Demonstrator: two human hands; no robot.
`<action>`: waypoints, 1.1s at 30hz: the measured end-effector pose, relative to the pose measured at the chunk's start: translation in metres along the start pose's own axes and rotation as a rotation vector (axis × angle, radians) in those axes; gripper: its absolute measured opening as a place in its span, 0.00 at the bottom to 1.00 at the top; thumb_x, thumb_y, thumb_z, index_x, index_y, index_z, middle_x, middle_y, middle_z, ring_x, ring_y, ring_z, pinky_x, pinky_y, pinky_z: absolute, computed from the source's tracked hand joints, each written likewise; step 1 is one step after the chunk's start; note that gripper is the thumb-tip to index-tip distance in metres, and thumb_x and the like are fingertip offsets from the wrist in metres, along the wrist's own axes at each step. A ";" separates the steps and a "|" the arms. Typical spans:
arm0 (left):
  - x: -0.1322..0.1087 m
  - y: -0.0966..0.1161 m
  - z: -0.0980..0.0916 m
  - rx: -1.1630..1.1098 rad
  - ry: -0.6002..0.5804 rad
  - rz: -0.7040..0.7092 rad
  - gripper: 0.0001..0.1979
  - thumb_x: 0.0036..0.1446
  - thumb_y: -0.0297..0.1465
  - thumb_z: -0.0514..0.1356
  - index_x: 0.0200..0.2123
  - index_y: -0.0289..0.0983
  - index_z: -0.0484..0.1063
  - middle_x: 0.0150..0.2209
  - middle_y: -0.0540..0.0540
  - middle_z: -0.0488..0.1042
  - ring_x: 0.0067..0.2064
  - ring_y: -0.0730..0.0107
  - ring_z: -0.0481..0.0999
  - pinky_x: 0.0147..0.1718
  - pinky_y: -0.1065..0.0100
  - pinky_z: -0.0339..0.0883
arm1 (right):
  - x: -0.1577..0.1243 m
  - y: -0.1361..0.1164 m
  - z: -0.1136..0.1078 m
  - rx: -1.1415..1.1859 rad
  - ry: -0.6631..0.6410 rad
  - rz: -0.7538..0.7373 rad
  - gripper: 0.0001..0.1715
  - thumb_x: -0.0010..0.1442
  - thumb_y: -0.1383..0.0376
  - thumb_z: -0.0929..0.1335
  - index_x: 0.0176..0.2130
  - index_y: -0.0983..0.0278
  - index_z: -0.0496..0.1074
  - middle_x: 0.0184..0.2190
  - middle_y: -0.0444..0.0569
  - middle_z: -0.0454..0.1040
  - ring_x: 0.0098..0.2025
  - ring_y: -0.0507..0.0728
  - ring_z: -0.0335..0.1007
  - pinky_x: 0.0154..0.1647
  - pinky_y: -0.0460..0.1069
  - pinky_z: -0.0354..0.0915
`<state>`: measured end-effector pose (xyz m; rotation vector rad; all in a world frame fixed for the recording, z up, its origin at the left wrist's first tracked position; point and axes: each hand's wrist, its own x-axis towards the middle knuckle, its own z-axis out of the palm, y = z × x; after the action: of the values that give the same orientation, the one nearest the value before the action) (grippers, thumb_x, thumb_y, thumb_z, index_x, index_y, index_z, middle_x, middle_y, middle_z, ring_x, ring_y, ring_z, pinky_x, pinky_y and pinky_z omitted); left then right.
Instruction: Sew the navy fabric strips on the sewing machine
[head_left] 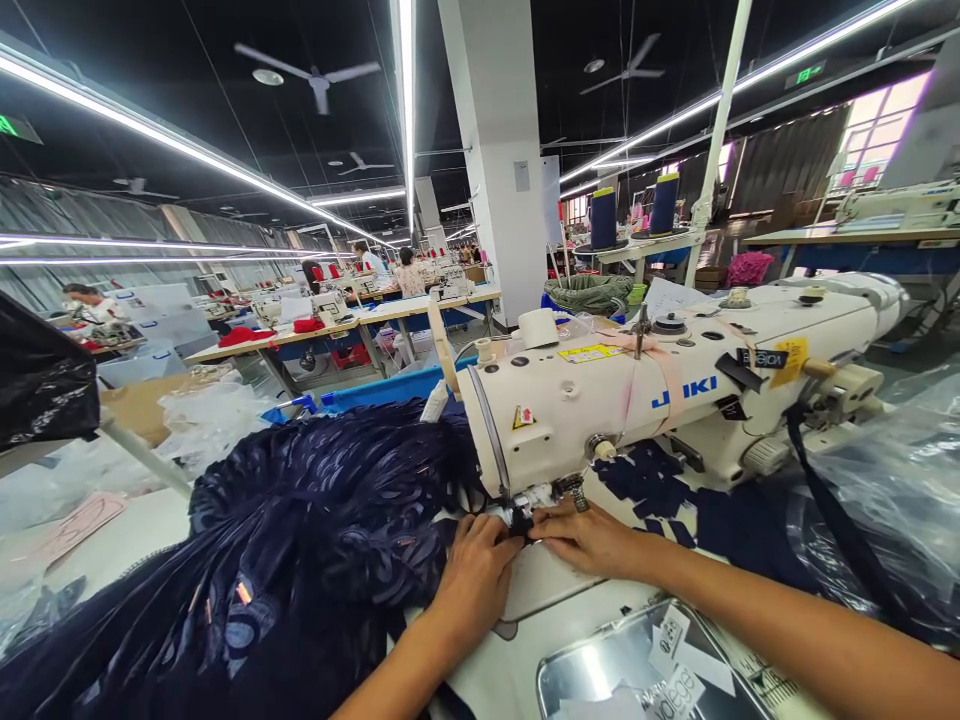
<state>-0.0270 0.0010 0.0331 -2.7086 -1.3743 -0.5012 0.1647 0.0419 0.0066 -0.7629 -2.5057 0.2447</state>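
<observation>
A white sewing machine (570,390) stands in front of me. At its presser foot (520,508), the fingers of my left hand (478,568) are closed on the edge of a navy fabric garment (322,520). The garment is bulky, covered with ruffled, scale-like pieces, and spreads left across the table. From the other side, my right hand (589,538) pinches at a small dark bit of the same fabric beside the foot. My fingertips nearly meet there and partly hide the cloth. The needle cannot be made out.
Navy fabric scraps (645,485) lie under the machine arm. Clear plastic (892,480) covers the right side, and paper labels (679,680) rest on a shiny metal plate (592,655). Thread cones (603,218) stand behind. Other people sit at distant tables.
</observation>
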 end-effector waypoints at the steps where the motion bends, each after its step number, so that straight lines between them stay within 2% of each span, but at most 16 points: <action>1: -0.001 -0.001 0.001 -0.009 -0.011 0.001 0.16 0.53 0.19 0.51 0.39 0.39 0.73 0.33 0.47 0.68 0.38 0.65 0.66 0.42 0.60 0.61 | 0.000 0.002 0.000 0.020 0.000 -0.003 0.16 0.58 0.72 0.60 0.42 0.62 0.73 0.39 0.49 0.72 0.40 0.55 0.68 0.42 0.49 0.62; 6: -0.002 -0.005 0.002 -0.037 -0.032 -0.008 0.16 0.53 0.18 0.53 0.40 0.40 0.73 0.33 0.47 0.67 0.39 0.65 0.65 0.43 0.60 0.60 | -0.001 0.004 -0.002 0.038 -0.007 -0.039 0.15 0.58 0.71 0.60 0.40 0.61 0.73 0.40 0.49 0.72 0.40 0.54 0.68 0.42 0.48 0.62; 10: -0.001 -0.004 -0.001 -0.021 -0.050 0.020 0.15 0.54 0.19 0.53 0.40 0.41 0.73 0.35 0.47 0.68 0.40 0.65 0.66 0.44 0.60 0.59 | -0.002 0.001 -0.006 -0.036 -0.030 -0.092 0.15 0.59 0.72 0.60 0.40 0.62 0.72 0.40 0.50 0.71 0.40 0.55 0.68 0.43 0.49 0.62; 15: -0.003 -0.001 0.002 0.081 -0.137 0.070 0.15 0.55 0.21 0.53 0.44 0.39 0.70 0.45 0.44 0.71 0.48 0.61 0.66 0.53 0.49 0.50 | -0.003 -0.003 -0.007 -0.218 -0.044 -0.149 0.15 0.57 0.73 0.60 0.43 0.65 0.70 0.42 0.53 0.69 0.40 0.57 0.68 0.40 0.51 0.64; 19: -0.006 -0.004 0.002 0.131 -0.218 0.064 0.17 0.56 0.22 0.52 0.49 0.37 0.65 0.50 0.41 0.68 0.53 0.57 0.63 0.54 0.42 0.44 | -0.004 -0.004 -0.004 -0.264 -0.035 -0.154 0.13 0.57 0.72 0.61 0.41 0.66 0.70 0.40 0.53 0.70 0.36 0.56 0.68 0.36 0.49 0.65; 24: -0.005 -0.010 -0.010 0.135 -0.321 0.107 0.24 0.51 0.17 0.50 0.52 0.39 0.62 0.54 0.44 0.64 0.57 0.55 0.59 0.53 0.36 0.44 | -0.002 -0.007 -0.004 -0.278 -0.016 -0.152 0.12 0.57 0.71 0.61 0.40 0.66 0.70 0.38 0.52 0.70 0.35 0.56 0.67 0.35 0.49 0.64; 33: -0.002 -0.011 -0.011 0.124 -0.337 0.105 0.28 0.47 0.15 0.49 0.52 0.38 0.62 0.54 0.43 0.64 0.57 0.54 0.59 0.52 0.36 0.45 | -0.004 -0.007 -0.003 -0.307 -0.025 -0.132 0.14 0.59 0.70 0.60 0.43 0.66 0.69 0.41 0.53 0.70 0.35 0.57 0.68 0.33 0.50 0.64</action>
<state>-0.0400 0.0037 0.0416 -2.8335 -1.2659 0.0511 0.1653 0.0339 0.0098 -0.7092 -2.6380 -0.1824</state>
